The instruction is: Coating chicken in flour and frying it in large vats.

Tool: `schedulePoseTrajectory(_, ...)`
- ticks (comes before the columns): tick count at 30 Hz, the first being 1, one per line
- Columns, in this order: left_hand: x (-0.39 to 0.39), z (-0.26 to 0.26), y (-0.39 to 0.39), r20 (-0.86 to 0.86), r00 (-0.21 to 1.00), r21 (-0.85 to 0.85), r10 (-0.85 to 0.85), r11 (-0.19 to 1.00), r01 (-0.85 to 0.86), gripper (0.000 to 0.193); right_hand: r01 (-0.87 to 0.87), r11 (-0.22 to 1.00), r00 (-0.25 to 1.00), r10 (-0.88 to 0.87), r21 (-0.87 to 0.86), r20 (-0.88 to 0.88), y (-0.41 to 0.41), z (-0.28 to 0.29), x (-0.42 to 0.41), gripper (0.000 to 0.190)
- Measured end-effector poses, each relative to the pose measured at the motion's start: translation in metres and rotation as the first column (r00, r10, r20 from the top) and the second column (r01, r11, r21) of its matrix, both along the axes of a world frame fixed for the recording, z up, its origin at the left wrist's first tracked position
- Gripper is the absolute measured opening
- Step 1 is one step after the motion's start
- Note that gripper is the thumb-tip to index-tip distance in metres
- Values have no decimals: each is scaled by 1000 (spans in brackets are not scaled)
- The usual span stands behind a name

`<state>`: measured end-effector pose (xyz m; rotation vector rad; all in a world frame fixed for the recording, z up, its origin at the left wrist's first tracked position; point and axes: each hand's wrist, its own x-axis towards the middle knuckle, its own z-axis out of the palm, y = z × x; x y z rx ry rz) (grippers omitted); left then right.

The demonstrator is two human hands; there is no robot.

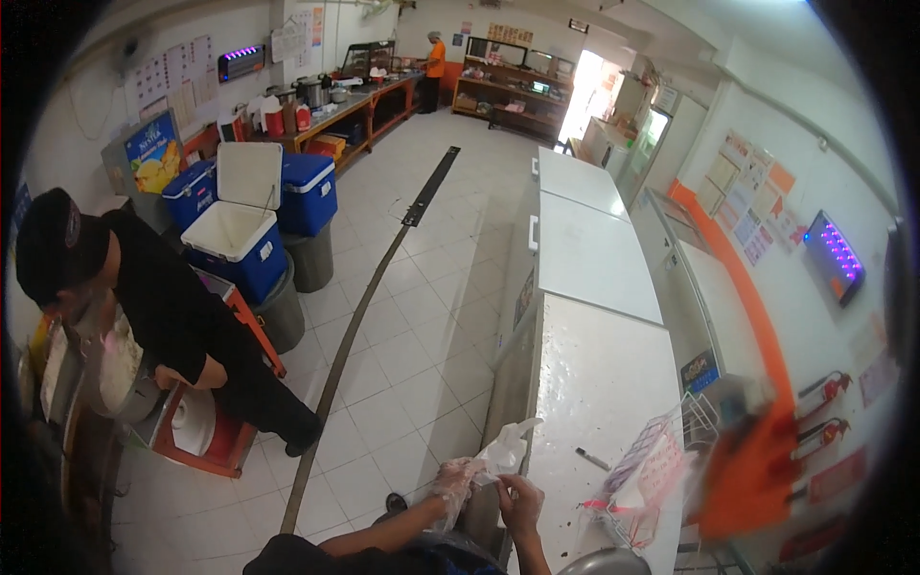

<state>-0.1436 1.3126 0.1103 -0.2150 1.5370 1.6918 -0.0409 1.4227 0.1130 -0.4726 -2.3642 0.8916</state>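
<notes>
My left hand is covered in thin clear plastic, apparently a disposable glove. A loose piece of clear plastic film, perhaps another glove, stretches from its fingers toward the freezer edge. Beside it, my bare right hand pinches the lower edge of this film. Both hands are at the left side of a white chest freezer. On the freezer lid lie a marker pen and a white wire rack with papers bearing writing.
At left, a person in black leans over a large pot by an orange-framed stand. An open blue cooler sits on a grey bin. A drain channel crosses the tiled floor. Something orange is blurred at right.
</notes>
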Motion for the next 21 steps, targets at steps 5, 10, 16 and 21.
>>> schedulePoseTrajectory(5, -29, 7, -53, 80, 979, 96, 185, 977, -192, 34, 13, 932, 982, 57, -362, 183, -23, 22, -34, 13)
schedulePoseTrajectory(10, -36, -11, -106, -25, 956, 23, 291, 957, -291, 40, -74, 903, 971, 161, -423, 175, -45, 19, -53, 16)
schedulePoseTrajectory(16, -35, -27, -148, -93, 903, -65, 419, 903, -426, 39, -191, 858, 891, 356, -477, 283, -74, 26, -91, 23)
schedulePoseTrajectory(21, -33, -4, -168, -166, 841, -127, 515, 834, -537, 38, -458, 809, 794, 559, -370, 240, -94, 31, -125, 26)
